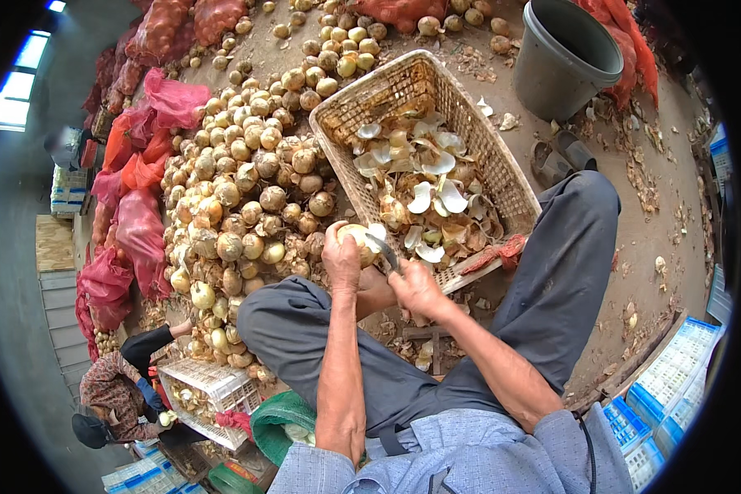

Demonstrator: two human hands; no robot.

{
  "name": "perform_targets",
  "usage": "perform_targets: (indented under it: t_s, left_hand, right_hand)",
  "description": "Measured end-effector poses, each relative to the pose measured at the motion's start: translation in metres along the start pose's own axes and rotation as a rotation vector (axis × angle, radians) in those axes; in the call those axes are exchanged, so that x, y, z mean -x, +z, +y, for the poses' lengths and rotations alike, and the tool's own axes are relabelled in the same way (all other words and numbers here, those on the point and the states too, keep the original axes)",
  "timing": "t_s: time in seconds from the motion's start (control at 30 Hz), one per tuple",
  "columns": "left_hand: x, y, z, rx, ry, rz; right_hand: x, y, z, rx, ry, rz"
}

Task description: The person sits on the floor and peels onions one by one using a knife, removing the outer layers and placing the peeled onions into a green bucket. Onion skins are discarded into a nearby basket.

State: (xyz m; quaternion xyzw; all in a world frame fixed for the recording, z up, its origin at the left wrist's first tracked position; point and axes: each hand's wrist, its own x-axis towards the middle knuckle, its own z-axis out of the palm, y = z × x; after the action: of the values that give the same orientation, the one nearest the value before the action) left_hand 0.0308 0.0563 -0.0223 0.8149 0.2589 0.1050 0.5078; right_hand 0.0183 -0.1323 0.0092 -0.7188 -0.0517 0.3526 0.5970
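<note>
An onion point(359, 242) sits in the grip of my left hand point(342, 262), over the near corner of a dirty plastic crate. My right hand point(415, 289) is closed on a small knife point(383, 250), whose blade lies against the onion's side. Pale flesh shows where skin is off the onion. Inside the crate point(494, 129), white onion layers and brown peels point(435, 191) cover the bottom. A red cloth strip point(494, 254) is tied on its near rim. To the left, a large heap of unpeeled onions point(241, 185) spreads across the floor.
Red mesh sacks point(139, 241) line the heap's far left side. A grey bucket point(565, 68) stands at upper right beside slippers point(562, 157). At lower left a co-worker point(120, 395) sits by a white crate point(213, 389). A green mesh sack point(278, 420) is beside my leg; blue-white crates point(661, 383) stand right.
</note>
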Motion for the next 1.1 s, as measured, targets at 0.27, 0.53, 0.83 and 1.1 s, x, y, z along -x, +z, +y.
perform_targets:
  t_s: [0.27, 0.53, 0.83, 1.1]
  left_hand:
    - [0.009, 0.006, -0.023, 0.426, -0.155, 0.092]
    - [0.044, 0.024, 0.017, 0.566, 0.077, -0.099]
    - [0.043, 0.017, 0.008, 1.222, -0.201, -0.433]
    - [0.052, 0.018, 0.044, 1.337, -0.205, -0.366]
  right_hand:
    - [0.022, 0.001, 0.021, -0.375, -0.132, 0.347]
    - [-0.004, -0.007, -0.005, -0.096, -0.377, 0.548]
    - [0.015, -0.035, -0.033, -1.123, -0.177, 0.141]
    - [0.028, -0.045, -0.050, -1.408, -0.132, 0.027]
